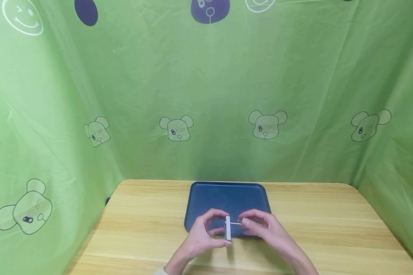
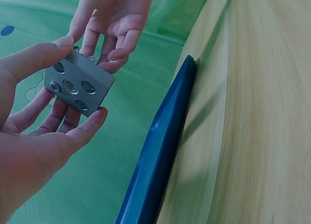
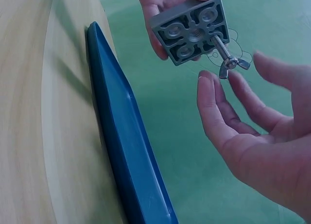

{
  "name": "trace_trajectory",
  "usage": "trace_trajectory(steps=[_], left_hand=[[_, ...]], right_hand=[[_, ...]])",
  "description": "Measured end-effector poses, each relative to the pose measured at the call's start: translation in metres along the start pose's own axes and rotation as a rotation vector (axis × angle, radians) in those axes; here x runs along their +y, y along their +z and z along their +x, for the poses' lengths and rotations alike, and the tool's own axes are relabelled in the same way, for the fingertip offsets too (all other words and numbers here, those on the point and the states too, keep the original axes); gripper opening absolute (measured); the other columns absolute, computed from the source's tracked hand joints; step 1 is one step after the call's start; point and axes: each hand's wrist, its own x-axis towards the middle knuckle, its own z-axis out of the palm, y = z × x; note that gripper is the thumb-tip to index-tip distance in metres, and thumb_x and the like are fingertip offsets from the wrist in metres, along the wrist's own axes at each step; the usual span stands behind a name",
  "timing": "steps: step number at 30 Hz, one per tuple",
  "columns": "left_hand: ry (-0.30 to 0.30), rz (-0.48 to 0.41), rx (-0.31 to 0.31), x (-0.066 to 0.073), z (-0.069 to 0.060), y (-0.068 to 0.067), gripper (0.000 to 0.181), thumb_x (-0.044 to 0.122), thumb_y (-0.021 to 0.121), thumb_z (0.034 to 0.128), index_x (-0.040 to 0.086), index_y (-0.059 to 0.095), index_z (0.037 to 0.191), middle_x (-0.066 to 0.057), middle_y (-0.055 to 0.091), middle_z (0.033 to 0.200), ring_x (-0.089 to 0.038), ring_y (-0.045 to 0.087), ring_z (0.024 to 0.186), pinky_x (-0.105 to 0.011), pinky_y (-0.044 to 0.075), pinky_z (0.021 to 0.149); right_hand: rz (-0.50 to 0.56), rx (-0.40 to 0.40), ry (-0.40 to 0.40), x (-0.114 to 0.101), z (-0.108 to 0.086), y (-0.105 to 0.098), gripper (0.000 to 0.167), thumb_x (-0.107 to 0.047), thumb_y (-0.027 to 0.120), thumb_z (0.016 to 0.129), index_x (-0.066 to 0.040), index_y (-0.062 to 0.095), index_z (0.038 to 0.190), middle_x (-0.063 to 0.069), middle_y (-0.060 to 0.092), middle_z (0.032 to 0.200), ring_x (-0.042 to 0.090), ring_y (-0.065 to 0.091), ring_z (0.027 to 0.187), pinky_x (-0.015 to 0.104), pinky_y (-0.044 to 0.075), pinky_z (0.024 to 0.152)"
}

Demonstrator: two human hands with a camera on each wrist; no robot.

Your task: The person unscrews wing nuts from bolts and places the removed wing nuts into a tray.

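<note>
My left hand [image 1: 203,233] grips a grey square block [image 2: 80,83] by its edges, thumb on one side and fingers on the other. Several round holes run through the block, and its ribbed side shows in the right wrist view. From one corner hole a threaded bolt [image 3: 221,47] sticks out towards the right hand. A wing nut [image 3: 232,64] sits at the bolt's outer end. Around it curve the loose fingers of my right hand [image 3: 262,122], with a gap between thumb and nut. Whether a fingertip touches the nut, I cannot tell.
Behind and below the hands a dark blue tray [image 1: 227,194] lies on the light wooden table [image 1: 151,214]. Green curtains [image 1: 220,84] with bear-face prints hang around the table's back and sides.
</note>
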Motion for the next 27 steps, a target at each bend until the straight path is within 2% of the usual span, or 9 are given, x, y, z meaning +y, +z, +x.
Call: trace_trajectory(steps=[4, 11, 15, 22, 27], left_hand=[[0.001, -0.007, -0.006, -0.0006, 0.0000, 0.0001, 0.067, -0.015, 0.083, 0.0680, -0.003, 0.059, 0.129, -0.013, 0.059, 0.132, -0.028, 0.057, 0.126, -0.047, 0.056, 0.106], [0.007, -0.015, -0.019, -0.0017, -0.0005, 0.0000, 0.068, -0.016, 0.082, 0.0678, -0.003, 0.058, 0.130, -0.014, 0.058, 0.132, -0.030, 0.055, 0.127, -0.048, 0.055, 0.107], [0.012, -0.015, -0.023, -0.0024, -0.0004, 0.0002, 0.067, -0.016, 0.082, 0.0682, -0.001, 0.058, 0.129, -0.014, 0.057, 0.133, -0.030, 0.055, 0.128, -0.048, 0.055, 0.107], [0.008, -0.015, -0.011, -0.0024, -0.0005, 0.0011, 0.068, -0.016, 0.082, 0.0679, -0.005, 0.057, 0.130, -0.014, 0.057, 0.132, -0.027, 0.056, 0.126, -0.047, 0.055, 0.106], [0.005, -0.017, -0.002, -0.0029, -0.0008, 0.0021, 0.067, -0.016, 0.082, 0.0677, 0.001, 0.060, 0.128, -0.013, 0.059, 0.132, -0.030, 0.056, 0.127, -0.048, 0.055, 0.106]], right_hand=[[0.033, 0.011, 0.047, -0.0024, 0.0001, 0.0015, 0.039, -0.019, 0.055, 0.107, 0.016, 0.057, 0.125, 0.023, 0.065, 0.121, 0.037, 0.068, 0.109, 0.040, 0.062, 0.096], [0.038, 0.022, 0.090, -0.0017, 0.0009, 0.0028, 0.042, -0.021, 0.055, 0.107, 0.018, 0.057, 0.123, 0.026, 0.067, 0.116, 0.033, 0.071, 0.103, 0.037, 0.064, 0.092], [0.045, 0.031, 0.090, -0.0017, 0.0006, 0.0031, 0.038, -0.019, 0.058, 0.106, 0.016, 0.060, 0.121, 0.027, 0.067, 0.116, 0.032, 0.071, 0.101, 0.037, 0.064, 0.092], [0.052, 0.057, 0.090, -0.0029, 0.0003, 0.0030, 0.035, -0.015, 0.065, 0.101, 0.016, 0.061, 0.118, 0.026, 0.068, 0.111, 0.034, 0.071, 0.100, 0.038, 0.064, 0.092], [0.028, 0.067, 0.043, -0.0011, 0.0006, 0.0025, 0.035, -0.009, 0.073, 0.094, 0.014, 0.062, 0.118, 0.032, 0.066, 0.115, 0.032, 0.072, 0.103, 0.038, 0.063, 0.094]])
